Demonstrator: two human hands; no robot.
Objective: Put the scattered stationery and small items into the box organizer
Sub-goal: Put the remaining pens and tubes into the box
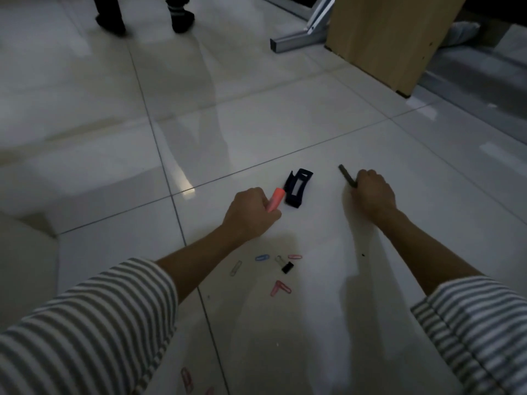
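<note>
My left hand (251, 213) grips a pink-orange marker (275, 198) whose end sticks out past my fingers. Just right of it a dark blue clip-like holder (296, 188) lies on the white tiled floor (285, 124). My right hand (373, 192) holds a dark pen (346, 175) that points up and left. Between my forearms lie several coloured paper clips (262, 257) and a small black binder clip (287, 267). Two pink clips (281, 287) lie crossed below them. No box organizer shows in this view.
More pink paper clips (186, 379) lie near the bottom edge. A wooden panel (385, 38) and a metal frame leg (299, 38) stand at the far right. Another person's feet (179, 18) are at the top left.
</note>
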